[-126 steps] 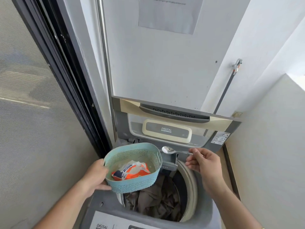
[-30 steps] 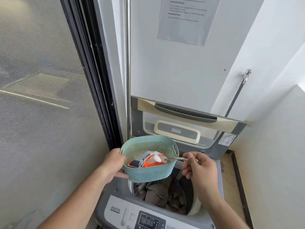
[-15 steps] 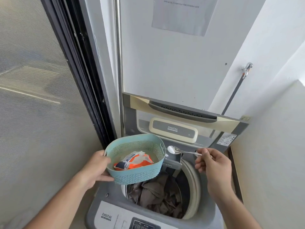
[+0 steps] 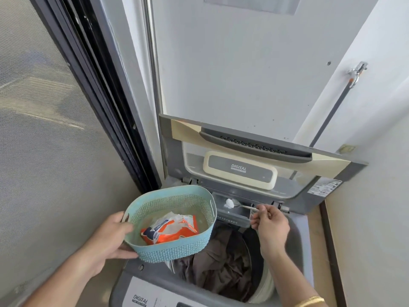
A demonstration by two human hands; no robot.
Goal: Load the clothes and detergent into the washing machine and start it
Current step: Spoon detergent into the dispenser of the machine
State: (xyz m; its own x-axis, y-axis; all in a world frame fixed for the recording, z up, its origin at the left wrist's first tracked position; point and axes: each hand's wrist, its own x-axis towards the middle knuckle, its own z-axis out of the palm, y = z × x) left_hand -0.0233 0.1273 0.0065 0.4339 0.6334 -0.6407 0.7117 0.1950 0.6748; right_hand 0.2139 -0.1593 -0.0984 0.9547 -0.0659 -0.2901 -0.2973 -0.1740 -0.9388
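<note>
So I've got the right hand (image 4: 271,227) pinching the thin metal spoon (image 4: 241,206) by its handle, heaped with white detergent powder (image 4: 229,203), right over the pulled-out grey detergent drawer (image 4: 232,214) at the back rim of the grey top-loading washing machine (image 4: 298,238). The left hand (image 4: 110,237) is wrapped around the side of the teal perforated plastic basket (image 4: 172,251), holding it above the front-left of the tub, with the orange-and-white detergent pouch (image 4: 170,229) lying inside. The brown clothes (image 4: 219,258) are already down in the drum.

To do this bit well, I'd keep the bowl level until it's properly inside the drawer walls, then roll the wrist slowly so the powder drops in rather than onto the rim. I think there's powder in the drawer already, but it's too washed out to be sure.

Compared with half a second back, the spoon was empty and hovering beside the basket; now it's loaded and has gone to the drawer. The basket has barely shifted.
</note>
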